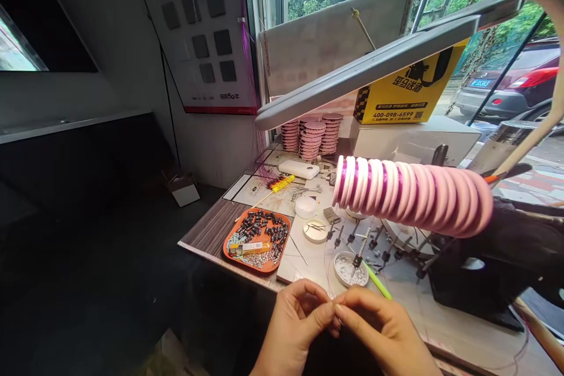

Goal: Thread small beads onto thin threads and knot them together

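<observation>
Where the near edge of the tabletop (pixel 209 235) runs, two bare hands, left (pixel 297 326) and right (pixel 381 326), meeting at the tips. Fingers of each: pinched together on a fine thread (pixel 326 262), which is between them and rises just left of a white dish (pixel 337 275); anything smaller held there, too small to make out.

Just beyond the hands: that dish, holding small white pieces; a green stick (pixel 378 282) just beside it. Left: one orange tray (pixel 264 271), with black parts, small silvery pieces and a yellow packet (pixel 250 248). Right, above the tabletop: one pink ribbed spool (pixel 412 197), purple showing between ribs. Farther back: stacked pink discs (pixel 312 140); one yellow box (pixel 399 103) on a white box (pixel 416 138).
</observation>
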`<action>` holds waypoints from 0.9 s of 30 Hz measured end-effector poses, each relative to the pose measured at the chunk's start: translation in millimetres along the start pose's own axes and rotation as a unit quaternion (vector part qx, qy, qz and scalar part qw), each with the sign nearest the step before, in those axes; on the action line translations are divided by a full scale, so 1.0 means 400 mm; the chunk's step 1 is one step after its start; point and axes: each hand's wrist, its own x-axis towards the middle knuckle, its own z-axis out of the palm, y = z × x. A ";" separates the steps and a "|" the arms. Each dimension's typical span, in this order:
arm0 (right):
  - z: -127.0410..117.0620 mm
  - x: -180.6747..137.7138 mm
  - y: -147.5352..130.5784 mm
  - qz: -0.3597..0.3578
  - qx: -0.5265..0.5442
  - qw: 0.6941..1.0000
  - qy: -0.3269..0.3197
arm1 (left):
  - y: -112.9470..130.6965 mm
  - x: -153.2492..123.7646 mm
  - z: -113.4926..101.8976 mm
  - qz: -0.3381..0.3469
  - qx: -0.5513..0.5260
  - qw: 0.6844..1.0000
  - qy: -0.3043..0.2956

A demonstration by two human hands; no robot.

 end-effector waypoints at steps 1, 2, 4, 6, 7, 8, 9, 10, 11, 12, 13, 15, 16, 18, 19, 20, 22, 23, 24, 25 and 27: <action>0.000 0.002 -0.001 0.006 0.015 1.000 -0.006 | -0.001 0.000 0.000 -0.001 -0.006 1.000 0.003; -0.001 0.003 -0.003 0.011 0.030 0.999 -0.013 | -0.002 0.000 0.000 -0.003 -0.013 1.000 0.004; -0.004 0.007 -0.008 0.023 0.052 0.998 -0.026 | -0.005 0.001 -0.001 -0.009 -0.028 1.000 0.004; -0.007 0.009 -0.015 0.041 0.059 0.997 -0.037 | -0.010 0.003 -0.004 -0.013 -0.044 0.999 0.008; -0.008 0.010 -0.019 0.049 0.056 0.996 -0.042 | -0.013 0.004 -0.007 -0.014 -0.052 0.998 0.009; -0.009 0.011 -0.023 0.052 0.049 0.996 -0.047 | -0.017 0.006 -0.010 -0.014 -0.062 0.998 0.007; -0.009 0.012 -0.026 0.051 0.041 0.997 -0.052 | -0.021 0.009 -0.013 -0.013 -0.071 0.997 0.002; -0.008 0.013 -0.028 0.047 0.031 0.997 -0.056 | -0.024 0.011 -0.015 -0.011 -0.079 0.997 -0.006; -0.007 0.014 -0.030 0.041 0.024 0.997 -0.060 | -0.026 0.012 -0.016 -0.011 -0.084 0.996 -0.012; -0.005 0.015 -0.030 0.037 0.021 0.997 -0.063 | -0.027 0.012 -0.017 -0.013 -0.084 0.996 -0.016; -0.004 0.015 -0.030 0.034 0.023 0.997 -0.066 | -0.027 0.012 -0.017 -0.018 -0.080 0.996 -0.016; -0.001 0.015 -0.028 0.030 0.029 0.997 -0.064 | -0.020 0.007 -0.016 -0.032 -0.068 0.997 -0.011; -0.001 0.015 -0.027 0.021 0.027 0.998 -0.060 | -0.014 0.003 -0.016 -0.041 -0.065 0.997 -0.010; -0.006 0.014 -0.026 -0.001 0.009 0.999 -0.048 | -0.003 -0.004 -0.019 -0.065 -0.051 0.996 -0.020; -0.010 0.014 -0.026 -0.012 -0.011 0.999 -0.046 | 0.003 -0.007 -0.021 -0.076 -0.034 0.996 -0.030; -0.015 0.014 -0.027 -0.021 -0.036 0.998 -0.050 | 0.008 -0.009 -0.024 -0.083 -0.007 0.996 -0.043; -0.023 0.014 -0.028 -0.031 -0.091 0.993 -0.067 | 0.016 -0.011 -0.026 -0.066 0.072 0.993 -0.062; -0.025 0.015 -0.028 -0.035 -0.113 0.990 -0.073 | 0.019 -0.011 -0.025 -0.048 0.110 0.991 -0.066; -0.026 0.015 -0.028 -0.040 -0.127 0.989 -0.072 | 0.021 -0.010 -0.023 -0.032 0.137 0.988 -0.066; -0.026 0.014 -0.027 -0.042 -0.132 0.988 -0.064 | 0.022 -0.009 -0.020 -0.023 0.153 0.986 -0.062; -0.022 0.012 -0.024 -0.046 -0.126 0.990 -0.039 | 0.020 -0.006 -0.014 -0.029 0.157 0.986 -0.057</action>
